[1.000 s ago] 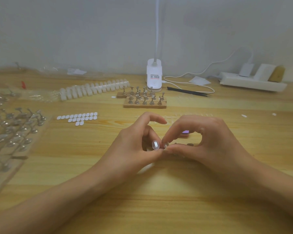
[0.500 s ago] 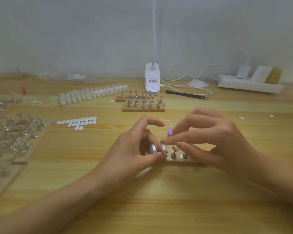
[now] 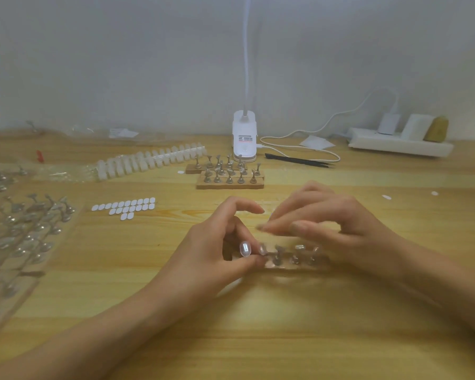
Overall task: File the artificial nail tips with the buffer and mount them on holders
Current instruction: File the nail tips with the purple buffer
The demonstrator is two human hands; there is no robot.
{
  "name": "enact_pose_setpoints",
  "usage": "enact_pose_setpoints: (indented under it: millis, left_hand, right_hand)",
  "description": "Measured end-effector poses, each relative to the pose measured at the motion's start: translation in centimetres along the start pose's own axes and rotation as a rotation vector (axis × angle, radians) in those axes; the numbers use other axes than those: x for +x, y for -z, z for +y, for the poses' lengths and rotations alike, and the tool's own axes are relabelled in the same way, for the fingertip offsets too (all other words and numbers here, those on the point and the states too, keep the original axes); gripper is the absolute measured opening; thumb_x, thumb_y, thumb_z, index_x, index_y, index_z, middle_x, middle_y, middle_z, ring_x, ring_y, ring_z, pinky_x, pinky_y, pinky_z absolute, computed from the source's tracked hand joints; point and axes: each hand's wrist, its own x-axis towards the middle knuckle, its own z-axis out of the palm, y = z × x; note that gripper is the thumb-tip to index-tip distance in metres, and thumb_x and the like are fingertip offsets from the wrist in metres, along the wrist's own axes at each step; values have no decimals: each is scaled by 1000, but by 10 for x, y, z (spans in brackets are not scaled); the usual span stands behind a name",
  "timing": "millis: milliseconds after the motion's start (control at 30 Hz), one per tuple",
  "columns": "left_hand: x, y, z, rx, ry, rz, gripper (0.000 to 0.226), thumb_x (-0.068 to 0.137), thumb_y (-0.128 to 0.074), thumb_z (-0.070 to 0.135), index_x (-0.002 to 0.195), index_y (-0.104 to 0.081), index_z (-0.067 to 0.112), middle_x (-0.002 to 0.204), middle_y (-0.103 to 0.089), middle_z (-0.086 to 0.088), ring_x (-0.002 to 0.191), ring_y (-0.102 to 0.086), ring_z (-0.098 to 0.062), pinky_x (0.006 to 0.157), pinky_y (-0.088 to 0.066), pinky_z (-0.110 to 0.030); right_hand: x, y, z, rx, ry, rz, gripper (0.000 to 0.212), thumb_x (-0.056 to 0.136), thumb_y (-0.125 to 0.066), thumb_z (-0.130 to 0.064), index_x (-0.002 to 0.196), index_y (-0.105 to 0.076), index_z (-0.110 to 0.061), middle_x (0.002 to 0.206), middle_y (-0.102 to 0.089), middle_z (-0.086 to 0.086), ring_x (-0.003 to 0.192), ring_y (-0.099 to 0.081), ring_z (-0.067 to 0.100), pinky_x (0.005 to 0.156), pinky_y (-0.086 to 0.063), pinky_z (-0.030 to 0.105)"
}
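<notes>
Currently | left hand (image 3: pixel 217 250): fingers pinching holder strip (image 3: pixel 294 266) end on worktop (image 3: pixel 258 325) | right hand (image 3: pixel 327 229): fingers blurred, state indeterminate | two nail tips (image 3: pixel 244 248) mounted at left | remaining holders (image 3: pixel 298 256) bare

Your right hand (image 3: pixel 337 229) is smearing at the fingertips (image 3: pixel 266 228), so whatever they may be pinching is not resolving. It is also covering the right end of the holder strip (image 3: pixel 285 266), while your left hand (image 3: pixel 217 253) is hiding the left end, leaving its grip unclear. The holder trays (image 3: pixel 14 237) are running off the left edge, blurred. The lamp (image 3: pixel 244 138) is losing its neck past the top edge, and its label is showing too small to read.
</notes>
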Motion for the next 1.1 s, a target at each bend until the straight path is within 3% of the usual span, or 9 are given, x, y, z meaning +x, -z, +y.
enact_pose_setpoints:
  millis: [133,233,367,533,700,767,867,967,1100]
  left_hand:
    - [0,9,-4,32,-18,-82,65,77,-83,20,125,-46,45,87,-69,11,74,-60,-1,69,-49,-18]
    - [6,24,-2,-14,35,-205,79,65,-83,43,130,-40,55,104,-69,13,99,-65,-4,79,-50,-17]
    - [24,47,12,-124,174,-110,21,93,-50,57,106,-66,52,105,-72,15,107,-67,-9,74,-54,-28]
    - [39,50,19,191,26,-92,17,96,-59,31,100,-72,41,109,-69,23,100,-63,6,78,-47,-22]
    - [83,22,16,610,-13,-195,22,96,-60,31,117,-67,26,117,-62,9,102,-59,-8,87,-46,-26]
    - [96,13,12,675,-1,-215,25,95,-62,35,116,-66,24,113,-63,5,97,-58,-10,89,-49,-33]
    - [105,7,5,603,-10,-98,13,89,-71,34,99,-68,26,94,-66,13,86,-60,-6,84,-53,-37]
    - [105,7,-1,492,-21,-38,14,82,-79,28,85,-66,26,81,-65,15,77,-60,-3,80,-54,-36]
    - [104,7,-5,430,-49,-15,16,79,-81,25,81,-66,28,84,-65,15,71,-57,0,73,-51,-32]
  right_hand:
    - [6,16,22,-89,-200,84,24,91,-69,-24,115,-73,-25,109,-71,-13,105,-62,14,89,-46,28]
    - [5,20,40,-207,-316,17,39,84,-75,-22,122,-68,-22,120,-62,-7,105,-57,7,88,-37,7]
    - [4,20,51,-214,-353,-22,49,85,-76,-21,128,-57,-34,116,-61,-13,100,-54,-2,87,-35,1]
    - [5,18,57,-104,-358,12,59,84,-78,-11,129,-54,-40,108,-68,-13,105,-58,-5,84,-36,2]
    - [3,14,49,-154,-203,80,63,80,-79,-4,135,-56,-23,107,-67,-5,105,-59,3,94,-38,10]
    - [2,12,49,-225,-140,107,63,79,-80,-3,136,-56,-19,108,-66,-4,105,-60,9,100,-41,23]
    - [1,10,51,-323,-125,119,63,80,-80,-9,137,-55,-21,111,-65,-6,110,-60,13,104,-41,49]
    - [1,8,52,-361,-89,124,63,80,-81,-11,137,-55,-21,110,-65,-7,109,-61,14,100,-43,52]
    - [1,6,54,-391,-70,112,63,81,-80,-15,138,-54,-22,110,-65,-8,106,-62,13,100,-43,50]
